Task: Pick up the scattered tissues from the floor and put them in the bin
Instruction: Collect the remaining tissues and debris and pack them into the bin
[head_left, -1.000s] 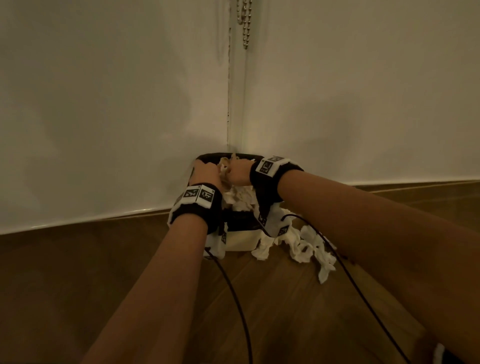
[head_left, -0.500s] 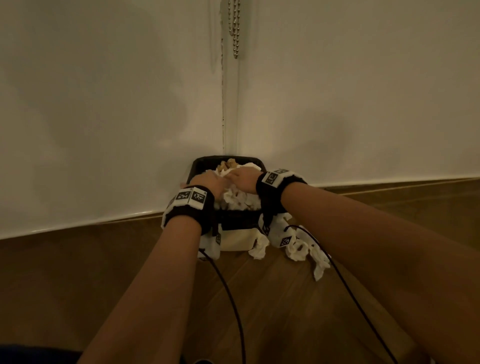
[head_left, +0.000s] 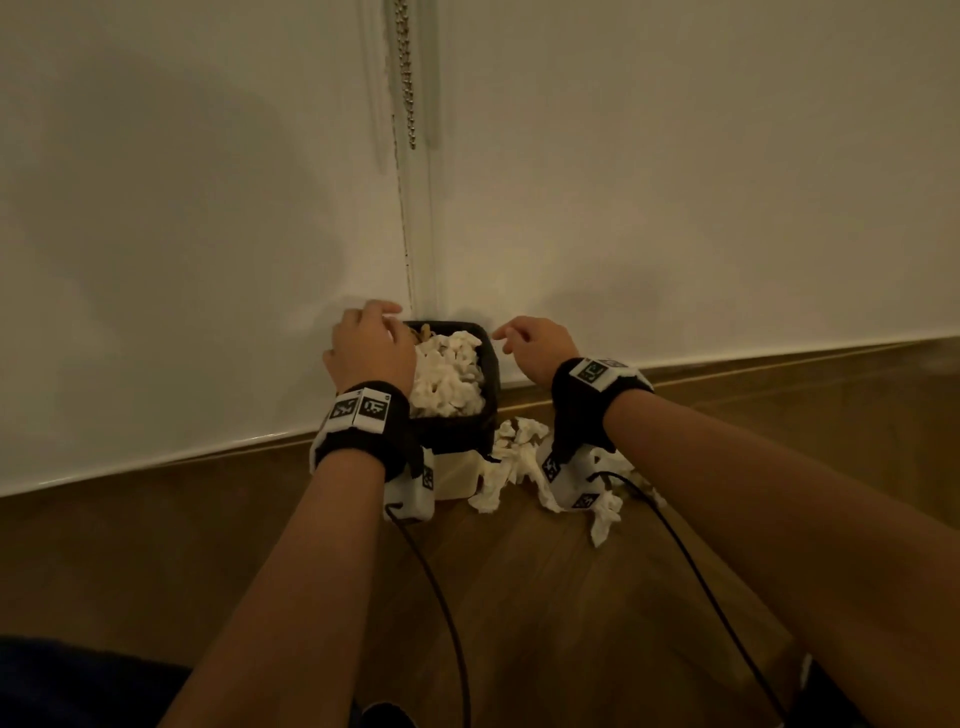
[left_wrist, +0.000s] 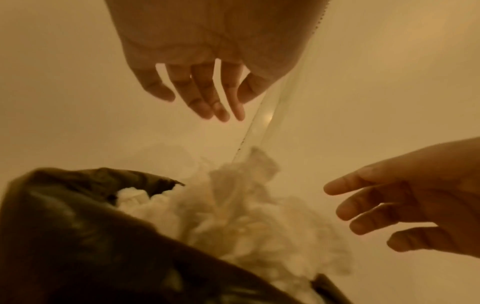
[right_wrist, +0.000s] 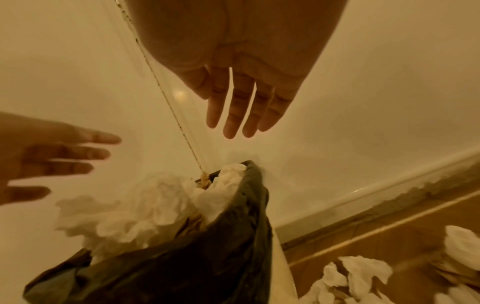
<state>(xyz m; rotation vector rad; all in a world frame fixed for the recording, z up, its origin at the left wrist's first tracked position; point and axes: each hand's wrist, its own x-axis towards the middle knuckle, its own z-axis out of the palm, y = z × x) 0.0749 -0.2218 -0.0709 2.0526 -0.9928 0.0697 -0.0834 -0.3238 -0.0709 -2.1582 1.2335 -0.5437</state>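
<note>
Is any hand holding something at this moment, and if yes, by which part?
Nothing is held. The left hand and the right hand are open and empty above the bin full of tissues.

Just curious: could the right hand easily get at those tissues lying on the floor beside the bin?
Probably yes. The right hand is empty, and the floor tissues lie uncovered just below its wrist, right of the bin.

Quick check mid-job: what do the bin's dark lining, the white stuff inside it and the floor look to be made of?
Bin liner: looks like thin black plastic film, slightly glossy, crinkled and folded over the rim.
Tissues in the bin: soft white paper, matte, crumpled into wads.
Floor: wood or wood-look planks, brown with visible board seams and a low sheen; which one, I cannot tell.
</note>
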